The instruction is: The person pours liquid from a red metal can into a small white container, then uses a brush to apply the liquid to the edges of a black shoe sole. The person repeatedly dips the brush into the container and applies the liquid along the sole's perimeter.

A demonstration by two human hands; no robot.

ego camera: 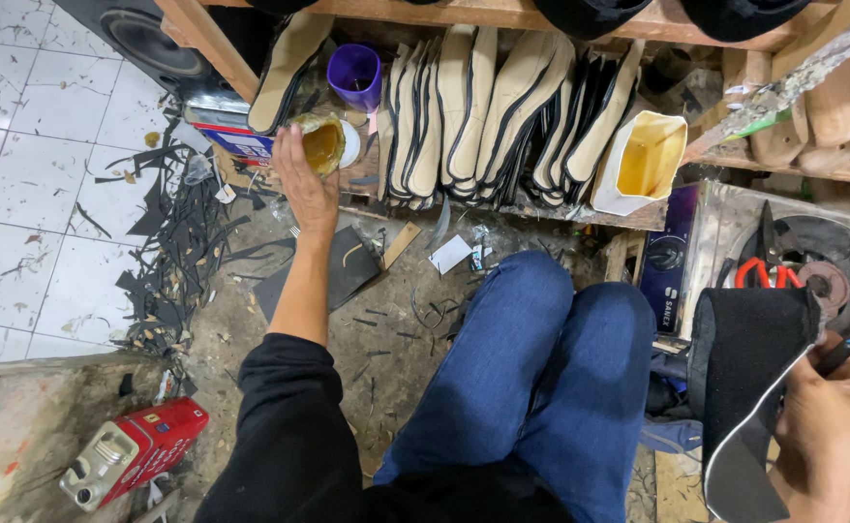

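Lying on the dirty floor at lower left, a red rectangular metal can (135, 452) with a silver cap end; under the shelf edge at upper left, a blue-and-white labelled box (236, 142); right of the knees, a dark blue printed panel (665, 260).

The person wears a black long-sleeved top, its left sleeve (285, 407) pushed up above the elbow at the lower middle of the frame, leaving the forearm bare down to the left hand (306, 184). Blue denim jeans (531, 378) cover both legs in the centre. The right hand (836, 426), bare, shows at the lower right corner.
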